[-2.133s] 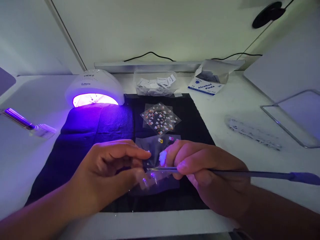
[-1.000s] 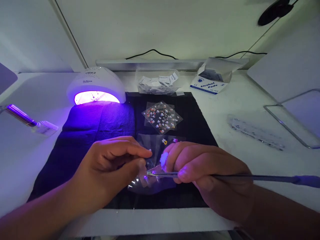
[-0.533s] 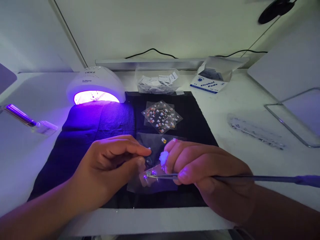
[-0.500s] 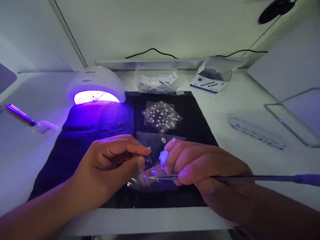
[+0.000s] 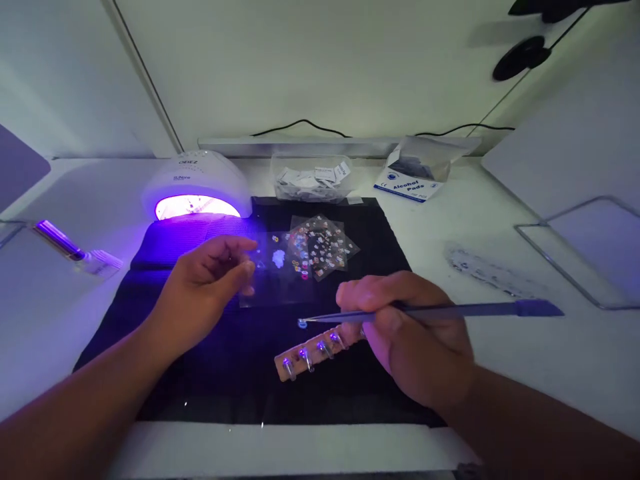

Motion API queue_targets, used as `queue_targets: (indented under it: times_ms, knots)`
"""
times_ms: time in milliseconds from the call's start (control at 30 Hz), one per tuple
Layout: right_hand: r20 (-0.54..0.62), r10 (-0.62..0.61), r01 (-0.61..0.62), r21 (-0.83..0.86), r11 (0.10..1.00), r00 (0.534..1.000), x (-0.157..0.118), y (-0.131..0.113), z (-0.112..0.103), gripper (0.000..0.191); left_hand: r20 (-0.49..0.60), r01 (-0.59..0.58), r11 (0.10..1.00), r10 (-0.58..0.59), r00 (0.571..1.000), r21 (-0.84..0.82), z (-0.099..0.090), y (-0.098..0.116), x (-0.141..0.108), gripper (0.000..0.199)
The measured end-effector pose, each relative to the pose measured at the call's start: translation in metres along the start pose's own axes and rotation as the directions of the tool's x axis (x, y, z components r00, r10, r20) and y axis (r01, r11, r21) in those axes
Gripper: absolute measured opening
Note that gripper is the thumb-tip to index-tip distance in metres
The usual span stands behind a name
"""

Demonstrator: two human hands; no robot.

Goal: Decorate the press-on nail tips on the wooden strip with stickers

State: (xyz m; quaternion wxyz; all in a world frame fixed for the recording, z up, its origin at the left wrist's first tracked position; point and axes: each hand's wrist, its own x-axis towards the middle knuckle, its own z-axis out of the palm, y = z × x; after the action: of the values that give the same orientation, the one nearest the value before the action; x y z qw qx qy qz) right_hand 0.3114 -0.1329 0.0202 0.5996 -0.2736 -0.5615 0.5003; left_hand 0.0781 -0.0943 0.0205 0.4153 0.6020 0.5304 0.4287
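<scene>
While holding a clear sticker sheet (image 5: 273,291) by the edge in a half-curled left hand (image 5: 210,277), likely to avoid smudging, pinching tweezers (image 5: 480,310) in a tightly curled right hand (image 5: 417,330), presumably for fine control, with a tiny blue decal (image 5: 302,324) clamped near a studded tan strip (image 5: 315,348).

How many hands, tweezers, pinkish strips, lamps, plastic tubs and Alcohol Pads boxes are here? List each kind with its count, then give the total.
Hands: 2, left hand and right hand
Tweezers: 1
Pinkish strip: 1
Lamp: 1
Plastic tub: 1
Alcohol Pads box: 1
Total: 7
</scene>
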Motion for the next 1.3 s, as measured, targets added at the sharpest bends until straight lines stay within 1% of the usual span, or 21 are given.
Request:
queue_targets:
  times_ms: [67,100,133,200,267,333,400,467,500,567,667,733,833,867,933,1033,1067,1133,1200,1300]
  knots:
    - [-0.063,0.092,-0.090,0.035,0.995,0.994,0.003,0.000,-0.001,0.003,0.046,-0.037,0.978,0.029,0.999,0.203,-0.002,-0.007,0.009,0.032]
    - [-0.086,0.129,-0.125,0.050,0.991,0.988,0.004,0.000,-0.001,0.004,0.084,-0.056,0.947,0.030,0.996,0.317,-0.004,-0.010,0.012,0.035]
    - [-0.108,0.157,-0.151,0.062,0.987,0.982,0.006,-0.001,0.000,0.005,0.103,-0.066,0.920,0.028,0.994,0.385,-0.006,-0.012,0.015,0.036]
    - [-0.146,0.190,-0.180,0.079,0.980,0.971,0.010,-0.001,0.001,0.009,0.116,-0.081,0.873,0.028,0.993,0.481,-0.011,-0.015,0.017,0.036]
    - [-0.170,0.201,-0.190,0.081,0.978,0.965,0.013,-0.002,0.002,0.012,0.089,-0.092,0.834,0.051,0.995,0.544,-0.017,-0.016,0.018,0.038]
    - [-0.179,0.198,-0.188,0.072,0.980,0.964,0.016,-0.002,0.002,0.013,0.039,-0.102,0.798,0.098,0.994,0.594,-0.023,-0.015,0.019,0.039]
    - [-0.171,0.179,-0.173,0.050,0.984,0.969,0.017,-0.003,0.002,0.013,-0.008,-0.122,0.778,0.161,0.987,0.616,-0.026,-0.014,0.019,0.040]
    - [-0.144,0.162,-0.160,0.023,0.987,0.976,0.018,-0.003,0.000,0.013,-0.011,-0.163,0.777,0.214,0.977,0.607,-0.027,-0.011,0.018,0.040]
    - [-0.126,0.159,-0.159,0.014,0.987,0.979,0.018,-0.004,-0.001,0.014,0.012,-0.190,0.780,0.228,0.973,0.596,-0.027,-0.008,0.017,0.038]
    - [-0.093,0.166,-0.166,0.008,0.986,0.982,0.019,-0.004,-0.002,0.013,0.103,-0.246,0.787,0.228,0.968,0.566,-0.027,-0.002,0.008,0.033]
    - [-0.051,0.182,-0.182,0.007,0.983,0.982,0.018,-0.004,-0.001,0.012,0.270,-0.303,0.796,0.182,0.945,0.524,-0.026,0.012,-0.016,0.022]
    - [-0.016,0.179,-0.180,-0.003,0.984,0.984,0.018,-0.005,-0.001,0.012,0.345,-0.315,0.787,0.139,0.928,0.530,-0.023,0.019,-0.037,0.021]
    - [0.044,0.164,-0.164,-0.021,0.986,0.985,0.016,-0.008,0.000,0.010,0.411,-0.314,0.708,0.037,0.911,0.632,-0.009,0.021,-0.065,0.029]
    - [0.066,0.161,-0.160,-0.027,0.987,0.985,0.016,-0.009,0.001,0.008,0.425,-0.310,0.680,-0.003,0.905,0.664,-0.003,0.019,-0.072,0.034]
    - [0.111,0.160,-0.157,-0.036,0.987,0.981,0.016,-0.014,0.002,0.007,0.417,-0.300,0.657,-0.025,0.908,0.692,0.009,0.015,-0.078,0.036]
    - [0.207,0.187,-0.176,-0.068,0.982,0.960,0.015,-0.025,0.001,0.007,0.415,-0.303,0.638,-0.029,0.909,0.708,0.021,0.009,-0.076,0.024]
    - [0.245,0.205,-0.188,-0.089,0.978,0.948,0.015,-0.029,0.000,0.008,0.420,-0.307,0.633,-0.032,0.907,0.711,0.023,0.008,-0.074,0.020]
    - [0.281,0.235,-0.205,-0.130,0.970,0.931,0.014,-0.036,-0.005,0.010,0.436,-0.316,0.624,-0.043,0.899,0.714,0.024,0.009,-0.067,0.015]
    - [0.264,0.257,-0.225,-0.145,0.963,0.930,0.013,-0.041,-0.012,0.013,0.454,-0.324,0.616,-0.062,0.889,0.718,0.023,0.011,-0.060,0.014]
    - [0.217,0.270,-0.256,-0.090,0.963,0.938,0.011,-0.040,-0.025,0.019,0.499,-0.348,0.605,-0.096,0.861,0.716,0.020,0.018,-0.049,0.014]
